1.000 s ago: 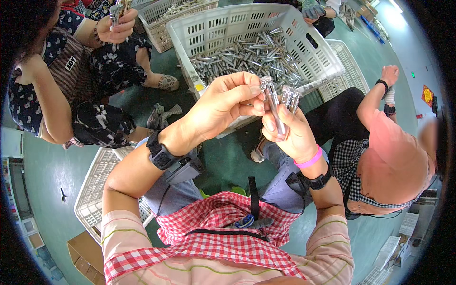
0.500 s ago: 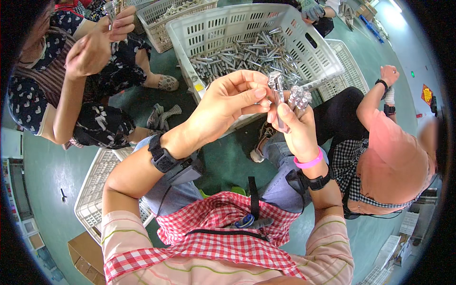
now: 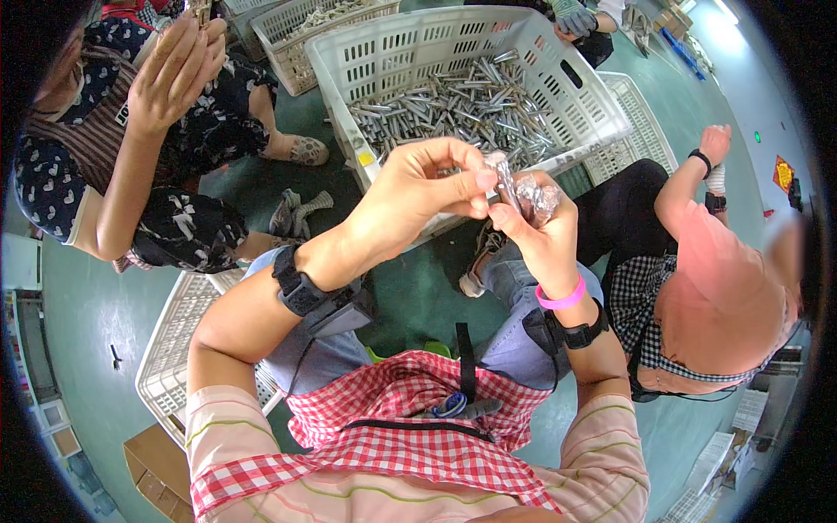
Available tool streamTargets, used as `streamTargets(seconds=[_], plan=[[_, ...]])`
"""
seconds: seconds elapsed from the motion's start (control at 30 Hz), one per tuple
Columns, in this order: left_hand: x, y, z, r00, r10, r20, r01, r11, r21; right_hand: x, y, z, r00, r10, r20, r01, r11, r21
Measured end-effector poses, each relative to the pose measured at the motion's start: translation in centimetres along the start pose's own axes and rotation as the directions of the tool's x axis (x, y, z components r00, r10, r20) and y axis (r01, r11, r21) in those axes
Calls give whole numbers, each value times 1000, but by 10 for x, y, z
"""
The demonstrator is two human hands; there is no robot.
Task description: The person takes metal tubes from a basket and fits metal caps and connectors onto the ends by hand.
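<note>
Both my hands meet in front of the near wall of a big white crate. In my right hand (image 3: 542, 235) is a slim shiny metal piece (image 3: 506, 187), held between thumb and fingers. A crinkled, glittering clump (image 3: 539, 199) sits in the same grip; whether it is foil, film or small parts I cannot tell. My left hand (image 3: 433, 187) is closed in a pinch, its thumb and fingertips at the upper end of the metal piece. The fingers hide part of that end.
The white crate (image 3: 349, 157) holds many loose metal tubes (image 3: 453, 105). More crates (image 3: 283, 52) stand behind and at lower left. One person (image 3: 131, 174) works at left with raised hands; another (image 3: 715, 296) sits close at right. A gloved hand (image 3: 573, 17) shows at the top.
The metal piece has tilted and dropped slightly, and my left fingertips have come onto its upper end. My right fingers cover more of the clump. The left person's hands have risen.
</note>
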State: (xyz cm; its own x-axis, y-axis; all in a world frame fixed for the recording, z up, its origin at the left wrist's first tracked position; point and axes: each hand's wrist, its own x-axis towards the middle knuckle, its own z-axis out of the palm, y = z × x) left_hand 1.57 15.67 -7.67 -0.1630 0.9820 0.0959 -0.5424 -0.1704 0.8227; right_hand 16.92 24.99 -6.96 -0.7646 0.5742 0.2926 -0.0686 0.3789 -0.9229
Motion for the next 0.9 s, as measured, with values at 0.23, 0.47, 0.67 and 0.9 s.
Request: streamTargets(seconds=[0.23,0.47,0.67,0.9], plan=[[-2,-2,7,986,-154,60,165,945,-281,-2,3,7,969,244,30,-231,861,454],[2,-7,7,997,-66,34,74,943,-324,2,2,7,912,354,208,-380,535,755],[4,-22,15,968,176,179,-123,954,-273,9,10,-2,838,392,380,-443,81,893],[-13,-1,25,863,-265,430,-29,823,567,22,11,-30,954,248,171,-264,414,871]])
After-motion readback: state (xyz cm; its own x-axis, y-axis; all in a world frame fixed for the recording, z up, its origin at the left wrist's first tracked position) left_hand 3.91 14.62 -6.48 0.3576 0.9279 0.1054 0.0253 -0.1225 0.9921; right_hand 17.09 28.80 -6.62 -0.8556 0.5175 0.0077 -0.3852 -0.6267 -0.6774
